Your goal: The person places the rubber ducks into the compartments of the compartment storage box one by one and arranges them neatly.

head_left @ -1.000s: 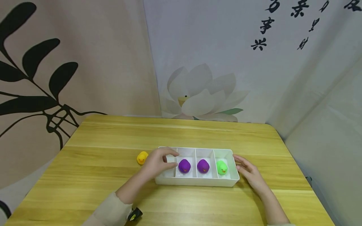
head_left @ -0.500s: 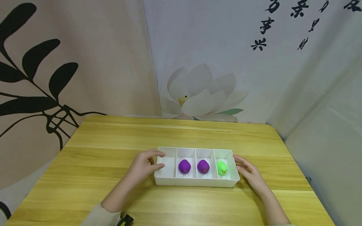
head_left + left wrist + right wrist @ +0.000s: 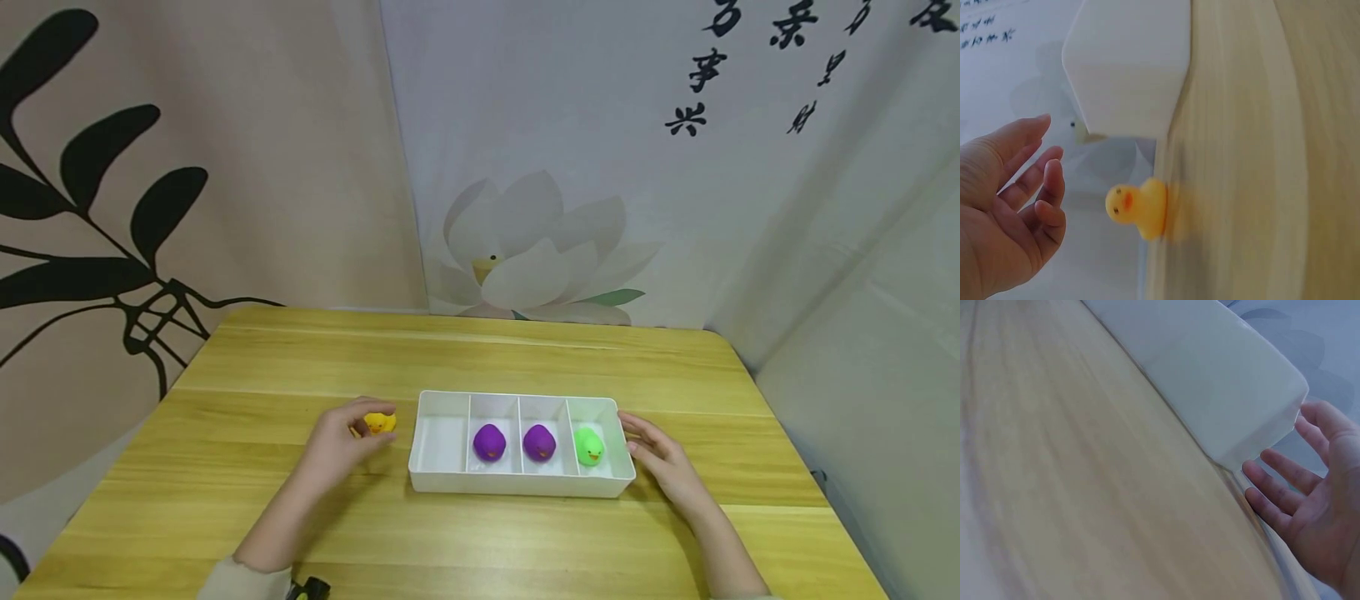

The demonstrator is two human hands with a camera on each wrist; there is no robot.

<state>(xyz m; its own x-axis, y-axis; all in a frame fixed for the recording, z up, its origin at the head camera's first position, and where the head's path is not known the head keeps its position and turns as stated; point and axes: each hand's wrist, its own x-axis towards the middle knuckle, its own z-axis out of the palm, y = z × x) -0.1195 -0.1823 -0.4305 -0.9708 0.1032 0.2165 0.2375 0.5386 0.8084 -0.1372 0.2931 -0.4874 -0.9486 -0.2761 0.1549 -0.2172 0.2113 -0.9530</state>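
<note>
My left hand (image 3: 339, 439) hovers around a small yellow toy duck (image 3: 382, 422) on the table, left of a white divided box (image 3: 517, 484). In the left wrist view its loosely bent fingers (image 3: 1054, 181) stand apart from the duck (image 3: 1152, 209) and hold nothing. At the box's right end is my right hand (image 3: 666, 460), its fingertips (image 3: 1251, 469) at the end wall, fingers loosely extended. A purple toy duck (image 3: 489, 442) and another purple duck (image 3: 539, 442) sit in the two middle compartments. In the rightmost compartment is a green duck (image 3: 588, 447).
The box stands on a wooden table (image 3: 480, 550). Behind it hangs a pale cloth backdrop (image 3: 570, 125) with a flower print and dark characters. A small dark object (image 3: 311, 588) is at my left sleeve (image 3: 243, 581).
My left hand has moved left, from over the box's leftmost compartment to the yellow duck. The right hand, the box and the ducks have stayed in place.
</note>
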